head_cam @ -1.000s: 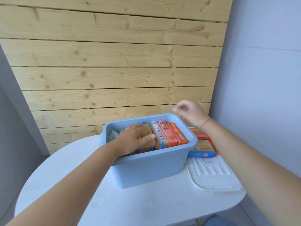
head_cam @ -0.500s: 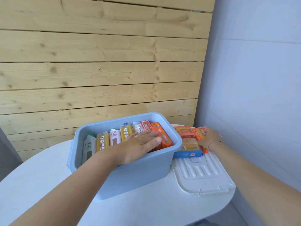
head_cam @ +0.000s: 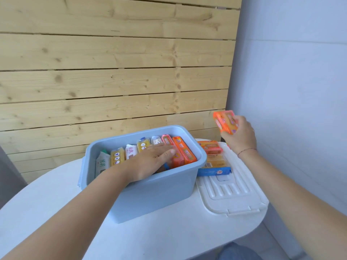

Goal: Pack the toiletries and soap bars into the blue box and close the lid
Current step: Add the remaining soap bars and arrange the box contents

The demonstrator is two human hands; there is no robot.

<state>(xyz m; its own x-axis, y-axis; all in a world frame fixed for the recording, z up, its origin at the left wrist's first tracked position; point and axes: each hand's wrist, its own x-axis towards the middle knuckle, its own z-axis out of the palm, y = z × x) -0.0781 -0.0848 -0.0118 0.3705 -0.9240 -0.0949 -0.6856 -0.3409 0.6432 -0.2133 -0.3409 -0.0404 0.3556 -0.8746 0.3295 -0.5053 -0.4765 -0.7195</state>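
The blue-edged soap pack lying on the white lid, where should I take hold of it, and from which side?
Grip the blue-edged soap pack across its long side edges, coming from above and the right. It lies flat on the white lid, close beside the blue box, so its left side is crowded. The orange pack just behind crowds its far end.

**Box at centre of table, lid to its right**

A box [head_cam: 155,192] stands on a table [head_cam: 150,239] before a plank wall [head_cam: 112,72], packets [head_cam: 142,149] upright in a row inside. The lid [head_cam: 232,196] lies flat beside it, to the right, bearing stacked soap bars [head_cam: 212,156]. One hand [head_cam: 150,162] rests inside the box; the other hand [head_cam: 239,136] holds a bar [head_cam: 224,121] above the lid.
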